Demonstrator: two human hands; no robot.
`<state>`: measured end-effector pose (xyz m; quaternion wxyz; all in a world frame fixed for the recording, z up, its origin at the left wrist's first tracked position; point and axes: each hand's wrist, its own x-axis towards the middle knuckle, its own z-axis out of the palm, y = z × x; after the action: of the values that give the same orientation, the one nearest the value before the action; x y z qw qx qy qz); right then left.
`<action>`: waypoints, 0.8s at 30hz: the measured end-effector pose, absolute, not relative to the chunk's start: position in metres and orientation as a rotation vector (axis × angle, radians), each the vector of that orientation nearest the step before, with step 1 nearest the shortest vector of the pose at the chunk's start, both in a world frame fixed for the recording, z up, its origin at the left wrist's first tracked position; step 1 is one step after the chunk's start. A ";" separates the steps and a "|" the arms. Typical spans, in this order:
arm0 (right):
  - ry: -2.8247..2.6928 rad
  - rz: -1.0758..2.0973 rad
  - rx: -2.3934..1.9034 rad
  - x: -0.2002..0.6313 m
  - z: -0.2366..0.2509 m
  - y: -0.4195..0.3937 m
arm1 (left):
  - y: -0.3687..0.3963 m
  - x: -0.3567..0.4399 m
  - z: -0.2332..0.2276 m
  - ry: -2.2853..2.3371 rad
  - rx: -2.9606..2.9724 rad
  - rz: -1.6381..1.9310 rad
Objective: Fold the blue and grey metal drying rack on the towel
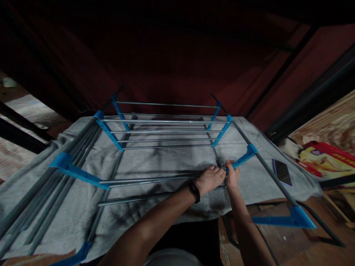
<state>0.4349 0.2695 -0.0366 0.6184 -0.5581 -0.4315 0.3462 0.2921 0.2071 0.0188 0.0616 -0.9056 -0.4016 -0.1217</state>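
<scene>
A rack of grey metal tubes with blue plastic brackets lies on a grey cloth. My left hand (210,181), with a dark wristband, is closed over the right ends of thin metal rods (155,180). These rods run across from a blue bracket (80,173) on the left. Beside it, my right hand (233,176) grips the lower end of another blue bracket (244,158), which is fixed to the right side tube (270,175). The fingers of both hands meet at the joint, and they hide the rod ends. Farther back, several rods (166,131) span between paired blue brackets.
Loose grey tubes (66,188) lie along the left of the grey cloth (166,159). A phone (282,172) rests on the right. One more blue bracket (291,218) sticks out at front right. A red and yellow package (330,157) is beyond the cloth.
</scene>
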 end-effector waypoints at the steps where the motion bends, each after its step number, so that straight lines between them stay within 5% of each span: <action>1: -0.988 0.799 -1.281 0.434 -0.036 0.269 | 0.209 0.297 0.017 -1.219 -2.767 -0.339; 24: -1.055 0.896 -1.257 0.439 -0.042 0.273 | 0.214 0.311 -0.006 -1.311 -2.721 -0.251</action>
<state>0.4392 0.2734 -0.0422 0.5940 -0.5410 -0.4538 0.3856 0.3112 0.2138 -0.0062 0.0555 -0.8965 -0.4318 -0.0825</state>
